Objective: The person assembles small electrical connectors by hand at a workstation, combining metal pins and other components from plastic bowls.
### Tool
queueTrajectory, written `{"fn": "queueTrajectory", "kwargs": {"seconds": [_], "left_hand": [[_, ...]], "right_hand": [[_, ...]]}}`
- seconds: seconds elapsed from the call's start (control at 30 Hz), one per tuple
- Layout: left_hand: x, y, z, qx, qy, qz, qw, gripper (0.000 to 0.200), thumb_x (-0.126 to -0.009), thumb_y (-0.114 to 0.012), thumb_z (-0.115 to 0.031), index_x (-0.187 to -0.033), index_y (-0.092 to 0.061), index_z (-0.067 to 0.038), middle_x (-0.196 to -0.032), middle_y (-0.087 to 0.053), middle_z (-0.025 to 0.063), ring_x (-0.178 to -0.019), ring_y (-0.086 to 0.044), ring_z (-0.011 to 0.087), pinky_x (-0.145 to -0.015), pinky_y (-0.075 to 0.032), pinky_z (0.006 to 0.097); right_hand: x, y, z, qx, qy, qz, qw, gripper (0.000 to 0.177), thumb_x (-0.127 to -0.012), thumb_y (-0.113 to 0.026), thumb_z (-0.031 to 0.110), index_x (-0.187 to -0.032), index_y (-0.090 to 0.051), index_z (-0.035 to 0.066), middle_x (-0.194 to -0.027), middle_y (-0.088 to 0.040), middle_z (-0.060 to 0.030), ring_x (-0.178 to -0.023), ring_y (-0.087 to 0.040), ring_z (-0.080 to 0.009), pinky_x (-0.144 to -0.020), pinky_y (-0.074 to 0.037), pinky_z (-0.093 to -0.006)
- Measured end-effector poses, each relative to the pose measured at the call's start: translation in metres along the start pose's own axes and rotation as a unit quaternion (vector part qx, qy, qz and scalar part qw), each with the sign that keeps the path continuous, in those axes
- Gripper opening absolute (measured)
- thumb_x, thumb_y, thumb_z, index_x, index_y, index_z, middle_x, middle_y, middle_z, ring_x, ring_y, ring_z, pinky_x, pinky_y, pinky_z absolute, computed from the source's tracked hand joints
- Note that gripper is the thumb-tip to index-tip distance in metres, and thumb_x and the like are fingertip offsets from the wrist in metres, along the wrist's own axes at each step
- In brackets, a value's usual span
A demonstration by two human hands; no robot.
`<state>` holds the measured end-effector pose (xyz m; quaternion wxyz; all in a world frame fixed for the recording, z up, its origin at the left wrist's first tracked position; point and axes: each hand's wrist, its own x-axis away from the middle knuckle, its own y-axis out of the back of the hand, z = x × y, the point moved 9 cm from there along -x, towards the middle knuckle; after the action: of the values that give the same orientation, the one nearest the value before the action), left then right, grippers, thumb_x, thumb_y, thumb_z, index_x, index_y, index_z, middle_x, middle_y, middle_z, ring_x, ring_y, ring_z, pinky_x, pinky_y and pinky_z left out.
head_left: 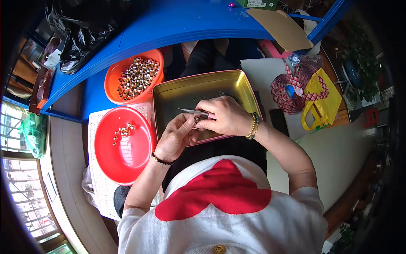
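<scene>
My left hand (174,136) is closed over the near edge of a gold-lined tin (177,86), thumb and fingers pinching a small shiny metallic piece (197,120), partly covered by the fingers. My right hand (226,114) meets it there. In its grip is a pair of small scissors (191,111), with the blades pointing left and a bit of pink handle showing. Its fingertips also touch the small piece. Some thin dark bits (222,93) lie in the tin behind my right hand. To the left, a red bowl (122,163) holds several shiny metallic beads (124,133).
An orange bowl (111,80) full of metallic beads stands behind the red one. A blue table (182,21) spans the far side, with a black plastic bag (82,40). At right lie rolls of checked ribbon (284,94), a yellow bag (325,99) and a dark phone-like object (278,120).
</scene>
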<state>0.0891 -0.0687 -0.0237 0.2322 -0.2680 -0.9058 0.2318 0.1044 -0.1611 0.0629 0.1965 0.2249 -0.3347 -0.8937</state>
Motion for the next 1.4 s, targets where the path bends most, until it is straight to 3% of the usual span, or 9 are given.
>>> {"fn": "queueTrajectory", "kwargs": {"seconds": [0.33,0.5,0.7,0.93,1.13,1.23,1.27,1.37,1.4], "left_hand": [[0.004,0.002,0.002,0.079,-0.045,0.024,0.996,0.028,-0.094,-0.047,-0.021,-0.112,-0.051,0.0,-0.082,-0.058,0.0051,-0.063,-0.053,0.0114,-0.054,-0.044,0.0227],[0.01,0.001,-0.004,0.13,-0.097,-0.016,0.987,0.023,-0.094,-0.048,-0.018,-0.108,-0.052,0.0,-0.089,-0.061,0.008,-0.066,-0.058,0.012,-0.056,-0.048,0.0221],[0.015,0.001,-0.004,0.066,-0.108,-0.03,0.992,0.019,-0.092,-0.051,-0.012,-0.107,-0.052,0.0,-0.096,-0.062,0.0089,-0.068,-0.06,0.0129,-0.061,-0.05,0.0234],[0.019,0.004,-0.016,-0.19,-0.167,-0.079,0.964,0.013,-0.087,-0.055,0.0,-0.101,-0.055,0.002,-0.089,-0.061,0.0053,-0.073,-0.06,0.009,-0.064,-0.052,0.0209],[0.024,0.009,-0.018,-0.159,-0.207,-0.137,0.956,0.01,-0.089,-0.054,-0.003,-0.099,-0.054,-0.001,-0.084,-0.06,0.0044,-0.067,-0.059,0.0073,-0.059,-0.051,0.0201],[0.029,0.017,-0.024,-0.128,-0.179,-0.177,0.959,0.009,-0.091,-0.053,-0.008,-0.099,-0.053,-0.003,-0.08,-0.06,0.0023,-0.061,-0.058,0.0062,-0.053,-0.049,0.0192],[0.03,0.02,-0.026,-0.119,-0.182,-0.196,0.956,0.01,-0.092,-0.052,-0.014,-0.097,-0.053,-0.006,-0.073,-0.056,-0.0015,-0.056,-0.055,0.0051,-0.048,-0.045,0.0176],[0.03,0.029,-0.024,-0.056,-0.173,-0.196,0.964,0.009,-0.092,-0.051,-0.016,-0.096,-0.053,-0.007,-0.069,-0.052,-0.0037,-0.054,-0.054,0.0044,-0.045,-0.041,0.0168],[0.029,0.03,-0.026,-0.071,-0.179,-0.202,0.96,0.008,-0.092,-0.052,-0.016,-0.094,-0.053,-0.009,-0.069,-0.049,-0.0046,-0.052,-0.052,0.004,-0.044,-0.039,0.0168]], "right_hand": [[0.004,-0.002,-0.004,-0.037,-0.045,-0.003,0.998,0.022,-0.077,-0.067,0.019,-0.082,-0.058,0.0,-0.062,-0.057,-0.0137,-0.056,-0.058,-0.0276,-0.052,-0.042,-0.0345],[0.002,-0.003,-0.005,-0.069,-0.062,-0.017,0.996,0.018,-0.078,-0.065,0.016,-0.082,-0.057,-0.001,-0.062,-0.056,-0.0146,-0.057,-0.058,-0.0291,-0.052,-0.041,-0.0351],[0.007,-0.005,0.001,-0.064,-0.051,-0.046,0.996,0.011,-0.076,-0.06,0.009,-0.075,-0.054,0.001,-0.063,-0.056,-0.0176,-0.063,-0.059,-0.0364,-0.056,-0.044,-0.0428],[0.012,-0.012,0.001,-0.016,-0.03,-0.028,0.999,0.012,-0.076,-0.059,0.009,-0.077,-0.05,0.001,-0.068,-0.058,-0.0178,-0.068,-0.059,-0.0371,-0.06,-0.045,-0.0448],[0.015,-0.008,0.005,-0.032,-0.031,-0.051,0.998,0.017,-0.081,-0.058,0.012,-0.089,-0.05,0.0,-0.07,-0.058,-0.0166,-0.068,-0.059,-0.0347,-0.059,-0.045,-0.0413],[0.026,0.0,-0.012,-0.017,-0.122,-0.051,0.991,0.019,-0.084,-0.055,0.012,-0.095,-0.046,0.0,-0.071,-0.058,-0.0179,-0.067,-0.059,-0.0354,-0.061,-0.045,-0.0419],[0.037,0.005,-0.024,0.016,-0.107,-0.05,0.993,0.02,-0.086,-0.051,0.013,-0.098,-0.043,0.0,-0.071,-0.057,-0.0194,-0.068,-0.059,-0.0352,-0.063,-0.045,-0.0417],[0.038,0.023,0.003,-0.032,-0.084,-0.029,0.996,0.013,-0.083,-0.054,0.01,-0.089,-0.05,-0.001,-0.076,-0.058,-0.0169,-0.069,-0.059,-0.0345,-0.063,-0.046,-0.0419],[0.039,0.022,0.0,-0.043,-0.121,-0.022,0.992,0.011,-0.081,-0.058,0.009,-0.088,-0.055,0.001,-0.08,-0.06,-0.0136,-0.072,-0.058,-0.0318,-0.065,-0.046,-0.0394]]}}
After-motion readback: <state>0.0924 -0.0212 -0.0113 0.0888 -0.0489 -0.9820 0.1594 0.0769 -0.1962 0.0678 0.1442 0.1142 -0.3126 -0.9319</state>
